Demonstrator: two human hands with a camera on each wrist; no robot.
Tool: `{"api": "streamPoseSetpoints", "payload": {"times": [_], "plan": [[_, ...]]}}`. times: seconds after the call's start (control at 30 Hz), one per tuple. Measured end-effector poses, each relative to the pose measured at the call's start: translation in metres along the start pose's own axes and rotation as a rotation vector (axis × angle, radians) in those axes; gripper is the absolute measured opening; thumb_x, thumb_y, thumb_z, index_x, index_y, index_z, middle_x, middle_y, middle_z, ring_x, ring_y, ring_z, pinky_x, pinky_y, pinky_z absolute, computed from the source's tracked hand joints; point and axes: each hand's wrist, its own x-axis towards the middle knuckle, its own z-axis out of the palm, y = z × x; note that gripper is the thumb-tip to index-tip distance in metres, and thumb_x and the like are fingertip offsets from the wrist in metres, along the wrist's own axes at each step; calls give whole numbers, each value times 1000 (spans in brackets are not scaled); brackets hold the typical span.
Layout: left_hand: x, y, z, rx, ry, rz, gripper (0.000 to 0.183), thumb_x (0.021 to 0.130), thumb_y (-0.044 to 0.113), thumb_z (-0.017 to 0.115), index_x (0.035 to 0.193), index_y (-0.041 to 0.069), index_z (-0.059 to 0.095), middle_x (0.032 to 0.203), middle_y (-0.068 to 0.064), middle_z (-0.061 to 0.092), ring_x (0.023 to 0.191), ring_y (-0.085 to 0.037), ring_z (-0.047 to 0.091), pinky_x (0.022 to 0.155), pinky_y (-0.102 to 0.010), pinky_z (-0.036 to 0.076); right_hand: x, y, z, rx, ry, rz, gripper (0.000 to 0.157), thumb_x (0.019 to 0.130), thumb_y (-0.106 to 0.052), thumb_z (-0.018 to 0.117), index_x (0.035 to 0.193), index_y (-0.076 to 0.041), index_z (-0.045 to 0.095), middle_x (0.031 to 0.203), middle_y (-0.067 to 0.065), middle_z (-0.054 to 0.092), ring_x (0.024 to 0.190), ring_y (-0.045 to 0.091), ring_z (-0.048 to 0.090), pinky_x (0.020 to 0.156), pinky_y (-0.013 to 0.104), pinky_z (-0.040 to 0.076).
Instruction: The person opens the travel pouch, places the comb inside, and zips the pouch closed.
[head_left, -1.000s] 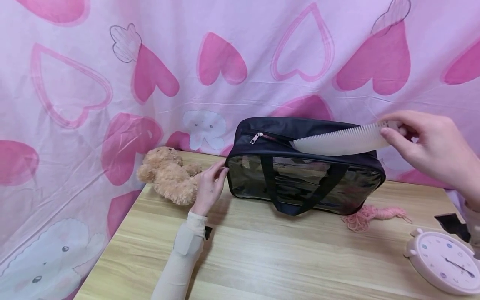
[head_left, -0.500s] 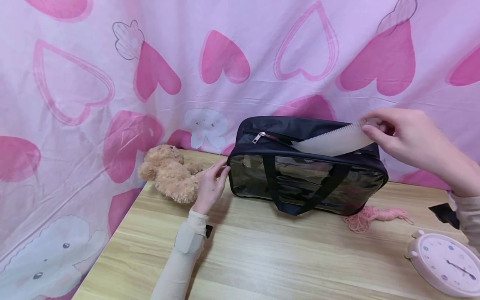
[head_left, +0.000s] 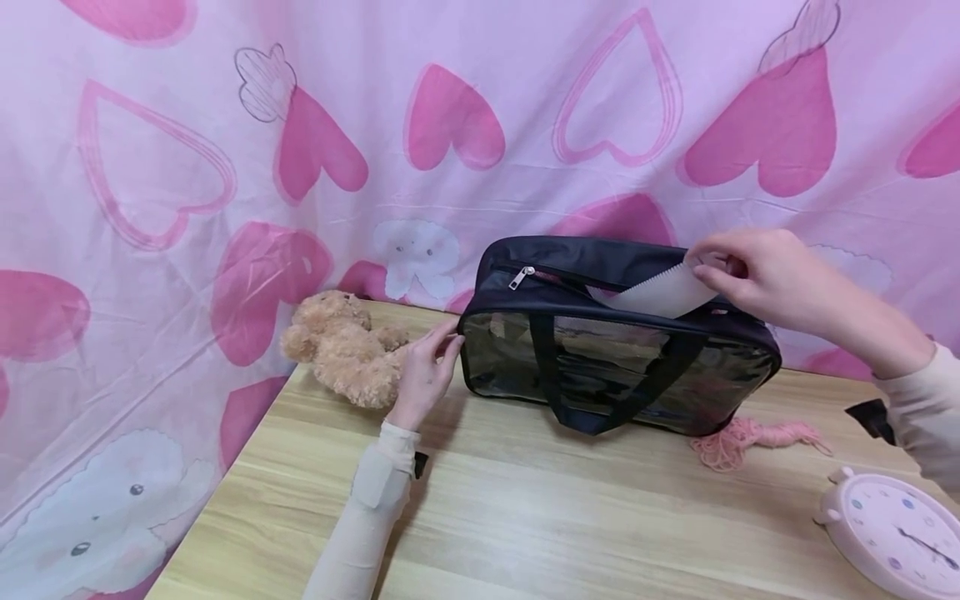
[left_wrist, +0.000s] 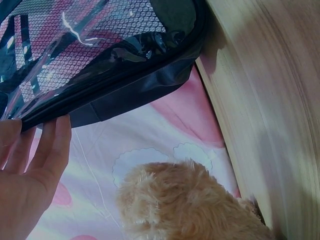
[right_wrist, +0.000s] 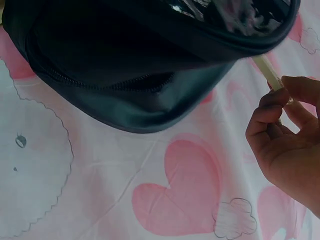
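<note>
A black bag (head_left: 510,298) with a see-through front panel and a strap handle stands on the table, its top zipper partly undone. At its left upper corner my left hand (head_left: 420,375) pinches the edge, thumb in front and fingers behind in the left wrist view. My right hand (head_left: 776,271) grips one end of a whitish, fine-toothed comb (head_left: 667,293) above the bag's right part. The comb's other end is hidden inside the zip opening. Seen from the right wrist, the comb (right_wrist: 268,73) is a narrow pale strip between thumb and fingers.
A brown plush toy (head_left: 352,358) lies left of the bag, close to my left hand. Pink yarn (head_left: 750,439) lies by the bag's lower right corner. Nearer me at the right is a pink clock (head_left: 892,525). A heart-printed curtain (head_left: 525,108) hangs behind the table.
My right hand has moved left and pushed the comb deeper into the bag, so less of it shows. The left hand keeps its hold on the bag's corner.
</note>
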Motion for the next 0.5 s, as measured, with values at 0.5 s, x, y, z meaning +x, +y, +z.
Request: {"api": "streamPoseSetpoints", "payload": {"times": [0.5], "plan": [[0,0,-1,-9,12,5,24,92,4,61,115,0,65,109,-14,67,86,-22,68,75,-27,55,13,3,22,38,-142,20,12,84,-7,70,91,-16,70,67,-11,52,61,7,46,56,24,39]]}}
